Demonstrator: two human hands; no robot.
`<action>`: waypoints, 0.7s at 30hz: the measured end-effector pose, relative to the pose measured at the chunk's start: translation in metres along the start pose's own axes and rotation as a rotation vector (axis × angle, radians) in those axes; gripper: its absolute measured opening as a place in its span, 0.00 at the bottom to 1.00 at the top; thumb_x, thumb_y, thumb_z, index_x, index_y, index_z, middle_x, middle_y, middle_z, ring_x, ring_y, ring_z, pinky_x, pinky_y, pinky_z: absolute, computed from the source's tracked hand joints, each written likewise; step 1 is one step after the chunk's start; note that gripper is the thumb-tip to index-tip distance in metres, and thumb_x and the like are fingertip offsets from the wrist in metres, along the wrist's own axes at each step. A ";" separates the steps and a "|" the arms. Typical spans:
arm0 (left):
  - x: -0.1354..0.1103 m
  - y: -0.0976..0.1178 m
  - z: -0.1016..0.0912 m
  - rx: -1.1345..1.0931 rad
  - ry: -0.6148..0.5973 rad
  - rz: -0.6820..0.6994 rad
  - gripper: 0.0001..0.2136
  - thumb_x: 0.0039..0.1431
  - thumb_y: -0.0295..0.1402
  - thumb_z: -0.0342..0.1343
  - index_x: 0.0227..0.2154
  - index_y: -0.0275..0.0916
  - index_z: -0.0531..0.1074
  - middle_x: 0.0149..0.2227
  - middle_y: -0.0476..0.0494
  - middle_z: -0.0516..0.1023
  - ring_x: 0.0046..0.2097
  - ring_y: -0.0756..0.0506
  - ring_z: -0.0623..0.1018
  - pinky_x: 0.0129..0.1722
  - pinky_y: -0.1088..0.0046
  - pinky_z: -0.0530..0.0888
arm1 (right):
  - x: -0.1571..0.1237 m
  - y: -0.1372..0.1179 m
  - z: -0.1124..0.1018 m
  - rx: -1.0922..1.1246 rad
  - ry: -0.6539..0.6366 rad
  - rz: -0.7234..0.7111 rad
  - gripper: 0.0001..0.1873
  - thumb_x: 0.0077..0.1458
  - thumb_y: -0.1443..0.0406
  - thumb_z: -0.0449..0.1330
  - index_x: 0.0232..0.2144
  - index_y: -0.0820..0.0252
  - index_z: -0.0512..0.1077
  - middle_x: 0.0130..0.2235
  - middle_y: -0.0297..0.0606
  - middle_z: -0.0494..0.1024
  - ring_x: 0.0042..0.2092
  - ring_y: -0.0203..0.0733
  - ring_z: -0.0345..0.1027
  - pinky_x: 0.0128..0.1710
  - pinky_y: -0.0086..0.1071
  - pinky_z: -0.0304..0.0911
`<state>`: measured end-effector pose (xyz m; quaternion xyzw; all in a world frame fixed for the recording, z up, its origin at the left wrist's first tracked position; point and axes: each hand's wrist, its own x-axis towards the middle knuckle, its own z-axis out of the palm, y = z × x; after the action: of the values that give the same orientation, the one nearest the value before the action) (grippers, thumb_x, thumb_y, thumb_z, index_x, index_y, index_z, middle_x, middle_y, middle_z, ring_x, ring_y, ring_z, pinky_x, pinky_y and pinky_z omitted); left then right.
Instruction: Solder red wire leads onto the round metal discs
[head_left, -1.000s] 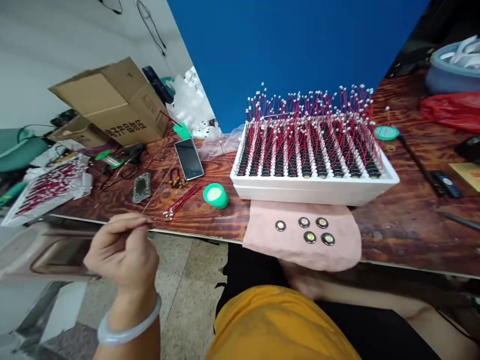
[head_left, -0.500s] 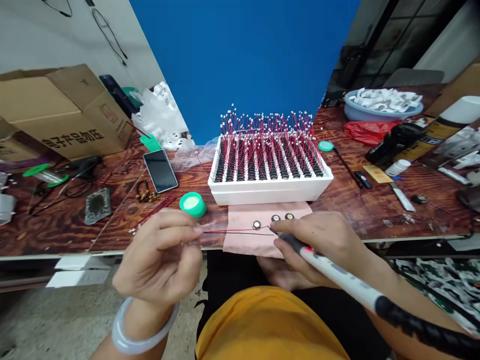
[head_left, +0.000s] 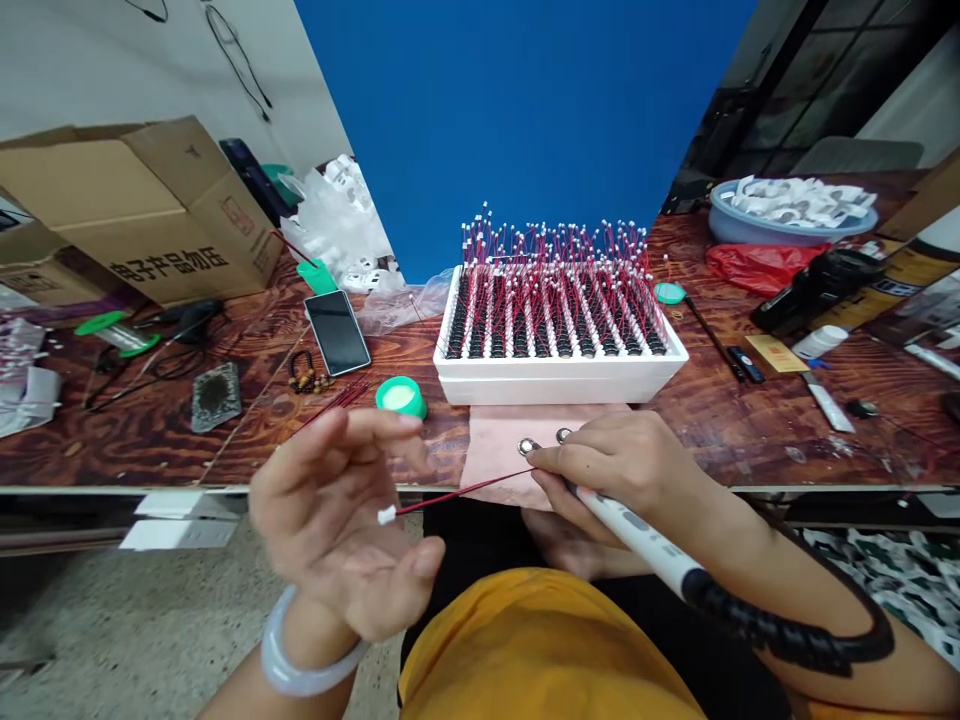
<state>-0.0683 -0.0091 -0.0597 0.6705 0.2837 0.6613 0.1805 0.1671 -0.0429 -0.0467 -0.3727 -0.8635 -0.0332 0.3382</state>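
My left hand (head_left: 352,520) is open, its thumb and fingers spread apart. Beside its palm dangles a white plug (head_left: 387,515) on a thin red-and-black wire lead (head_left: 469,489). The lead's other end reaches the fingertips of my right hand (head_left: 615,465), which look pinched together there. That hand is also wrapped round a white soldering iron (head_left: 637,540) with a thick black cord; the iron's tip is hidden. Just in front of the right fingertips, a small round metal-faced part (head_left: 526,446) lies on a pink cloth (head_left: 491,440). Another round part (head_left: 563,436) lies partly behind the fingers.
A white foam tray (head_left: 559,385) behind the cloth holds rows of black round parts with wires standing up. A green tub (head_left: 401,398), several loose red leads (head_left: 341,395) and a phone (head_left: 337,332) are at left. A knife (head_left: 829,402) lies at right.
My left hand has let go of the wire lead and its fingers have spread. The lead's plug now hangs lower. My right hand and the iron have shifted slightly, and the view has moved.
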 end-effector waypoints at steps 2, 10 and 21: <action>-0.003 -0.004 0.008 -0.166 -0.099 0.001 0.33 0.50 0.47 0.66 0.58 0.46 0.66 0.45 0.40 0.74 0.37 0.46 0.75 0.34 0.67 0.76 | 0.001 0.000 0.000 0.021 -0.013 -0.003 0.06 0.59 0.72 0.58 0.39 0.63 0.75 0.26 0.31 0.74 0.26 0.34 0.65 0.28 0.32 0.51; -0.002 -0.006 0.020 -0.120 -0.490 0.077 0.10 0.53 0.18 0.63 0.37 0.37 0.74 0.34 0.45 0.78 0.36 0.50 0.78 0.37 0.75 0.76 | 0.009 -0.002 -0.007 -0.025 -0.137 -0.061 0.10 0.64 0.70 0.54 0.38 0.62 0.76 0.26 0.32 0.73 0.25 0.37 0.65 0.27 0.34 0.47; 0.005 0.000 0.016 -0.063 -0.510 0.015 0.09 0.55 0.18 0.62 0.35 0.38 0.75 0.33 0.46 0.78 0.35 0.51 0.79 0.36 0.76 0.77 | 0.003 0.003 -0.002 -0.059 -0.071 -0.002 0.09 0.62 0.71 0.55 0.42 0.62 0.74 0.28 0.33 0.75 0.27 0.38 0.67 0.28 0.34 0.50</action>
<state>-0.0526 -0.0036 -0.0571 0.8117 0.2033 0.4807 0.2623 0.1687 -0.0395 -0.0437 -0.3824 -0.8740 -0.0458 0.2964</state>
